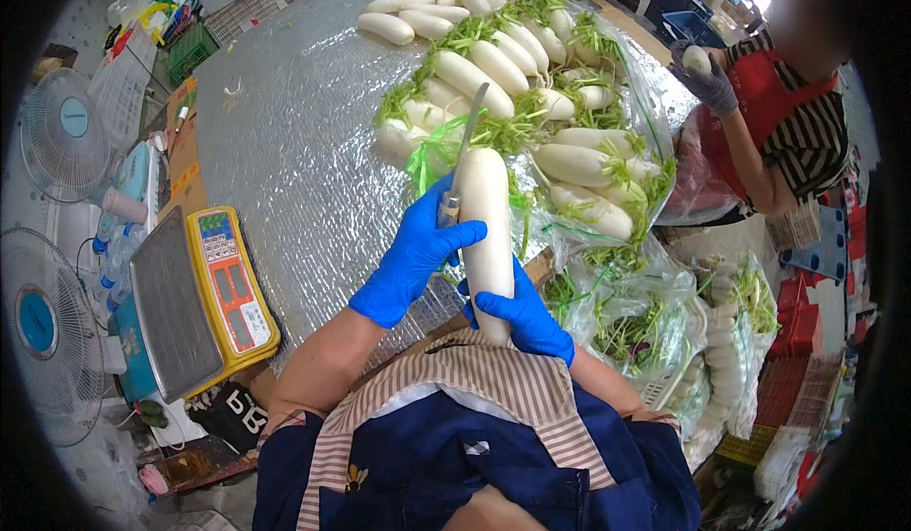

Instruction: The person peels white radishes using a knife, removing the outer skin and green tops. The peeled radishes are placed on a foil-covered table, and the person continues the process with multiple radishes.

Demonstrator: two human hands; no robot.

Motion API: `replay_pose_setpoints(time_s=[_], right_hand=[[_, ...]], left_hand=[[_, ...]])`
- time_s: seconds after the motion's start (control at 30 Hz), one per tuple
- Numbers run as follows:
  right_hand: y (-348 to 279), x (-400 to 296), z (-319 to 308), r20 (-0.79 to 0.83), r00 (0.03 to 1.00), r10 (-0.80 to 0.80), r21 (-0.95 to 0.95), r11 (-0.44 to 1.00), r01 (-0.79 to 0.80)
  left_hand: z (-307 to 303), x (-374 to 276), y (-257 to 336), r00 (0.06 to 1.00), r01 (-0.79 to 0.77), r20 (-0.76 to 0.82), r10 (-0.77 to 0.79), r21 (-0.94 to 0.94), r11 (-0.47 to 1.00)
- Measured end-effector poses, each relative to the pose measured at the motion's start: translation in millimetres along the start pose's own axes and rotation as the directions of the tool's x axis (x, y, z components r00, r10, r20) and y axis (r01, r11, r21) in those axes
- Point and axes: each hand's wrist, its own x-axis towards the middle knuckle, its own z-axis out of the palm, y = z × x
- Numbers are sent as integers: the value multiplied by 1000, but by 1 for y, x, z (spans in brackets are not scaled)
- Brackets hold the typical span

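Observation:
A long white daikon radish (pixel 485 246) is upright between my hands, close to my apron. My left hand (pixel 411 253), in a blue glove, holds a knife (pixel 471 122) by its clear handle, the blade pointing up and away, and its thumb rests on the daikon. My right hand (pixel 523 314), also gloved in blue, grips the daikon near its lower end. Beyond them, a pile of daikons with green leaf stubs (pixel 491 68) lies on and in clear plastic. Trimmed daikons without leaves (pixel 388 27) lie at the table's far side. A green plastic tie (pixel 430 154) lies just past my left hand.
A foil-covered table (pixel 285 118) spreads before me. A yellow digital scale (pixel 228 282) stands at its left edge, with fans (pixel 65 129) beyond. Bagged daikons (pixel 722 360) and leafy trimmings (pixel 633 324) are at the right. A co-worker in a red apron (pixel 740 125) holds a daikon (pixel 696 59).

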Motion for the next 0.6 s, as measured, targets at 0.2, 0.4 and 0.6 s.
replay_pose_setpoints(time_s=[0.2, 0.4, 0.6], right_hand=[[17, 5, -2, -81, 994, -76, -103, 992, 67], [9, 2, 8, -45, 999, -22, 20, 1000, 23], [-10, 1, 3, 58, 994, 88, 177, 979, -97]], left_hand=[[3, 13, -23, 993, -26, -117, 32, 55, 998], [-7, 23, -23, 982, 68, -175, -73, -32, 997], [-8, 10, -2, 996, 89, -31, -87, 50, 995]])
